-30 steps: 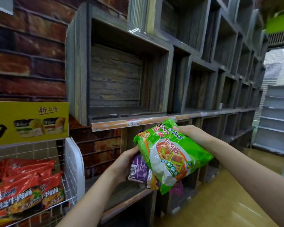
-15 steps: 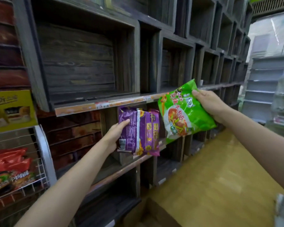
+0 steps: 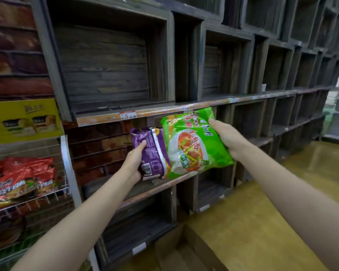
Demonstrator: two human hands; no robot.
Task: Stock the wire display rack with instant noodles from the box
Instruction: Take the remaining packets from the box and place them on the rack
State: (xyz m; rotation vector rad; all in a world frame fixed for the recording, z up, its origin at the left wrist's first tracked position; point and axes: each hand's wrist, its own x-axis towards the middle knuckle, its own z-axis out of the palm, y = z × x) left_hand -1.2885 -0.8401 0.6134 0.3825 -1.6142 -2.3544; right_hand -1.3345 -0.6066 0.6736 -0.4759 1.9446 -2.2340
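My left hand grips a purple noodle packet by its left edge, back side facing me. My right hand holds a green noodle packet by its right edge. The green packet overlaps the purple one's right side. Both are held up in front of the wooden shelving at chest height. The white wire display rack stands at the far left, with several red noodle packets on its tier. The open cardboard box sits on the floor below my arms.
Dark wooden crate shelves fill the wall ahead, with an orange price strip along one edge. A yellow sign tops the wire rack. A brick-pattern wall is at left. Yellow floor stretches to the right.
The green packet has swung back against the purple one, overlapping it. Both hands have stayed in front of the wooden shelves, and the view has tilted down to show the box.
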